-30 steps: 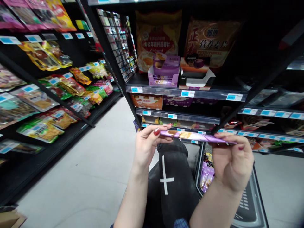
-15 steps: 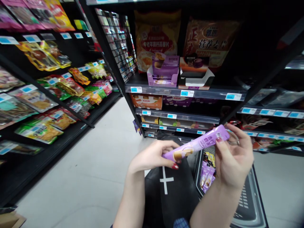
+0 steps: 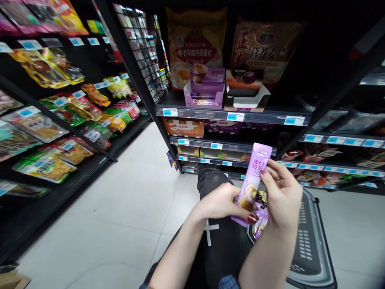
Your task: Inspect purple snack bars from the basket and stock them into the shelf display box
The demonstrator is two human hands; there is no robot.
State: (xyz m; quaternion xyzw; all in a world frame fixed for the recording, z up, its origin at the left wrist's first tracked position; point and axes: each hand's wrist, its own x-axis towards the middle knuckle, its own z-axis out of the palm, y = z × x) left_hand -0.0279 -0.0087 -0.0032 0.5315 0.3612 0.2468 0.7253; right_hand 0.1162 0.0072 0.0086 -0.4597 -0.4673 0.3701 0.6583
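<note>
A purple milk tea stick packet (image 3: 250, 180) stands tilted between my two hands, its printed front facing me. My left hand (image 3: 222, 202) pinches its lower end with the thumb across the front. At the upper right edge, my right hand (image 3: 281, 188) grips the packet between thumb and fingers. Behind my right wrist is a grey shopping basket (image 3: 313, 224) on the floor. More purple packets (image 3: 261, 220) and some yellow and black ones lie in it, partly hidden by my hands.
Ahead, a black shelf holds an open purple carton (image 3: 207, 88) of sticks, an open black-and-orange box (image 3: 248, 92) and large cereal bags (image 3: 195, 48). Bagged snacks (image 3: 45, 166) fill the left shelving. My knee (image 3: 213, 184) is below my hands; pale tiled floor (image 3: 129, 200) lies to the left.
The packet has swung from nearly level to steeply upright. My right hand has moved left, closer to my left hand, which has shifted right and slightly down.
</note>
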